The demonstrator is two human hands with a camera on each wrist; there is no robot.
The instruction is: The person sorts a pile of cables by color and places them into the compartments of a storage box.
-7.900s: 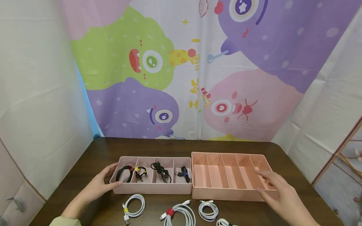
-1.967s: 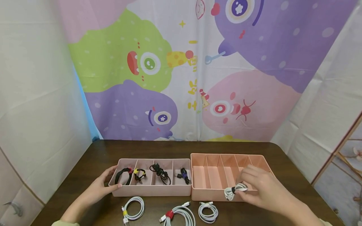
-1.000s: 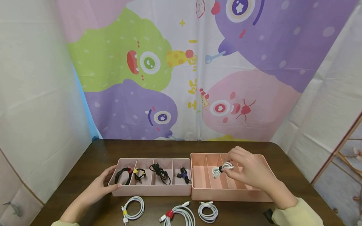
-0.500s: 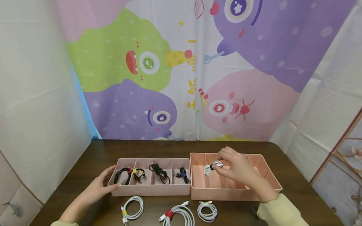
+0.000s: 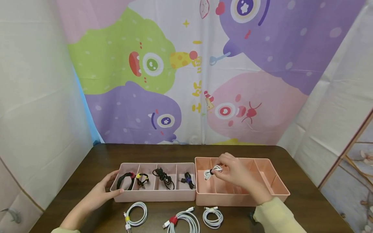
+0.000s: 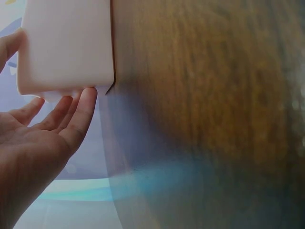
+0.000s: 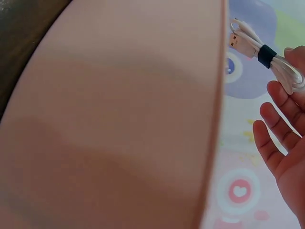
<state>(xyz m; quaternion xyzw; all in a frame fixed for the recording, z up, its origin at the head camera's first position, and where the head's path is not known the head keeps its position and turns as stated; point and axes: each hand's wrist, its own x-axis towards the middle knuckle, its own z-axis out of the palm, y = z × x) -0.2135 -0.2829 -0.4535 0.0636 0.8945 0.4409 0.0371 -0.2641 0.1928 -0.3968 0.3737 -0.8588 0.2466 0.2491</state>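
My right hand (image 5: pixel 234 171) pinches a small bundled white USB cable (image 5: pixel 208 175) with a black tie. It hangs over the leftmost compartment of the peach divided box (image 5: pixel 224 200). In the right wrist view the cable's USB plug (image 7: pixel 234 41) points away from the hand, and the other fingers are spread loosely. My left hand (image 5: pixel 103 191) rests against the left end of the pale mauve divided box (image 5: pixel 157 196), thumb at its front corner. The left wrist view has relaxed fingertips (image 6: pixel 88 95) touching the end wall.
The mauve box holds several black cables, including one with a red tie (image 5: pixel 126 181) and one with a yellow tie (image 5: pixel 142 180). In front lie white cables: yellow-tied (image 5: pixel 142 220), red-tied (image 5: pixel 190 221) and a round coil (image 5: pixel 212 218). A cartoon curtain (image 5: pixel 192 81) hangs behind the table.
My right hand has picked the black-tied white cable up from the table and carried it left across the peach box to its leftmost compartment. The left hand has stayed at the mauve box.
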